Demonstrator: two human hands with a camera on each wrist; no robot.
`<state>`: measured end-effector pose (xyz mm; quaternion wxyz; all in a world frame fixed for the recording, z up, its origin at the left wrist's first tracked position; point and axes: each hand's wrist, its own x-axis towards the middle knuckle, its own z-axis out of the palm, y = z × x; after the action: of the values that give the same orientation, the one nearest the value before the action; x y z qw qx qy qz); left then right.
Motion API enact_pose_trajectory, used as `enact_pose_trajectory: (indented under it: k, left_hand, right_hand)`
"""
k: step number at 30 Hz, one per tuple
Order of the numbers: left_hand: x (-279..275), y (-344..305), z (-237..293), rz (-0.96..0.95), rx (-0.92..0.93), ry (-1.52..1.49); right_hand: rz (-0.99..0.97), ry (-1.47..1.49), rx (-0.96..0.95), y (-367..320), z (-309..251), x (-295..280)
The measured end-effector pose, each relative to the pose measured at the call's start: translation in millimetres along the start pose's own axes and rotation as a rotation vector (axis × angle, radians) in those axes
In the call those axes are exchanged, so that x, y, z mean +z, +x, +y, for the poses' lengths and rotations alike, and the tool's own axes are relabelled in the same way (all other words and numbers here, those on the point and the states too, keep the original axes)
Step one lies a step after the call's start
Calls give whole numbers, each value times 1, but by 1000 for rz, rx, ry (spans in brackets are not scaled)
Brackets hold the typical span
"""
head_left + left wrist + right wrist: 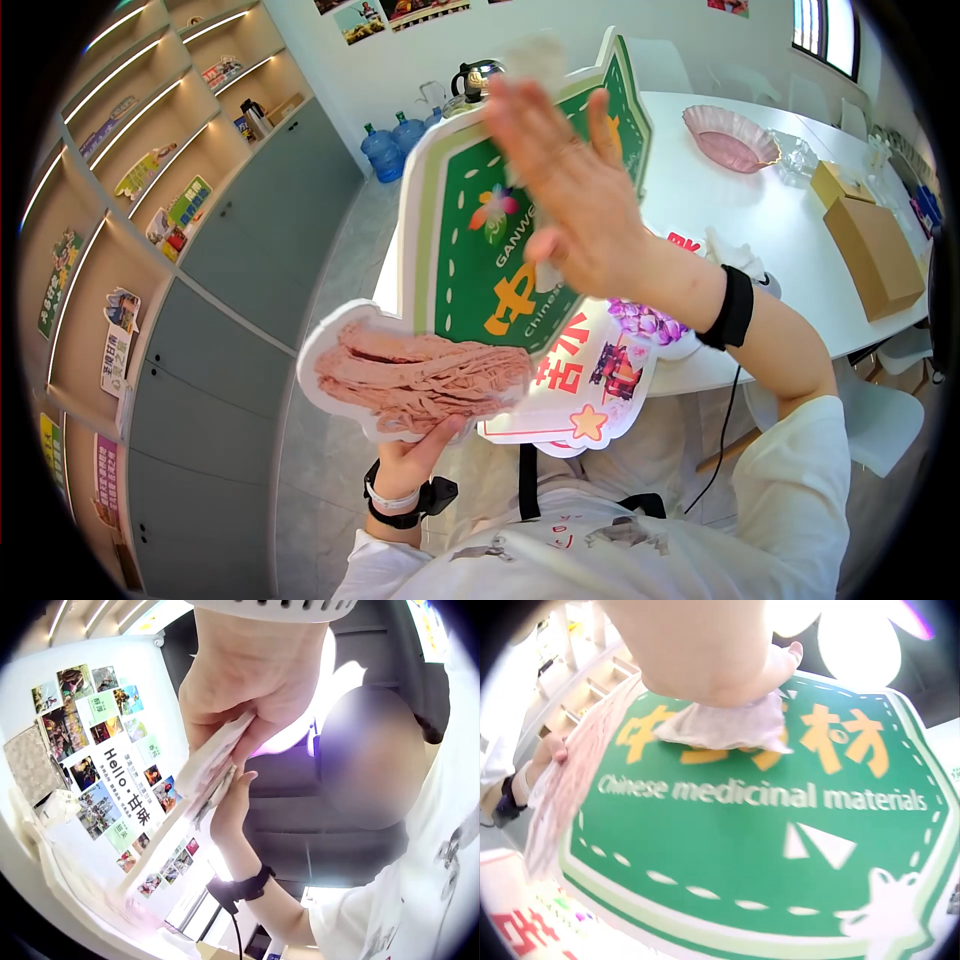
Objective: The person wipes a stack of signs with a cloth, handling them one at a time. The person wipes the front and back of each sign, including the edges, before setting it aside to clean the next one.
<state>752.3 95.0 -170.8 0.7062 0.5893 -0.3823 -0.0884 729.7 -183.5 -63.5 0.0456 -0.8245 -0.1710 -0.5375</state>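
Observation:
My left hand [425, 455] grips the lower edge of a large cut-out sign board [470, 230], its thumb over a picture of pinkish, stringy strips. The board is tilted up, green with a pale border and yellow characters, and reads "Chinese medicinal materials" in the right wrist view. Across its face lies my right hand [570, 180], fingers stretched out and blurred. Under that hand a thin white cloth [727, 726] is pressed against the yellow lettering, covering part of it. From the left wrist view the board [169, 829] appears edge-on between thumb and fingers.
Another cut-out sign [535, 400] with red characters lies below the board, at the front of the white table [690, 210]. Farther back stand a pink fluted bowl [725, 140] and a brown cardboard box [870, 255]. Shelves and grey cabinets [215, 420] line the left side.

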Motion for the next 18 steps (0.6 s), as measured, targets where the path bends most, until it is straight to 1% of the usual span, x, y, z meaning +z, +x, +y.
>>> enact_pose_trajectory:
  k: [2,4,5,6,10,11,12,14,15,18]
  left_hand:
    - [-4,-7,4,-10,-40,1]
    - [-4,-6,3,-24,-57,15]
    - [-4,-5,3,-36,-64,36]
    - [-4,-4,3,-53,-78,61]
    - [5,3,9,-61,-21,104]
    - [4,1,10,-66,-18,114]
    - [2,-1,11,-70,-14,125]
    - [-1,-6,9,-61,-18,46]
    - [-3,-8,8,-54,-17,6]
    - [-8,-7,11,-67,-58,35]
  right_hand:
    - [30,19,41,-17,20,5]
    - [34,43,44,-19,28,-1]
    - [18,113,83,-22,25,-1]
    - [13,111,49,-22,20,1]
    - [-24,114,-123,2,-16,-4]
    - [-21,91,-148,5,-15,-6]
    - [-22,74,-98,4,-10,-6]
    - [-29,43,-5,-4,5,-4]
    - [8,61,23,-9,20,-5]
    - [20,90,47,-17,28,-7]
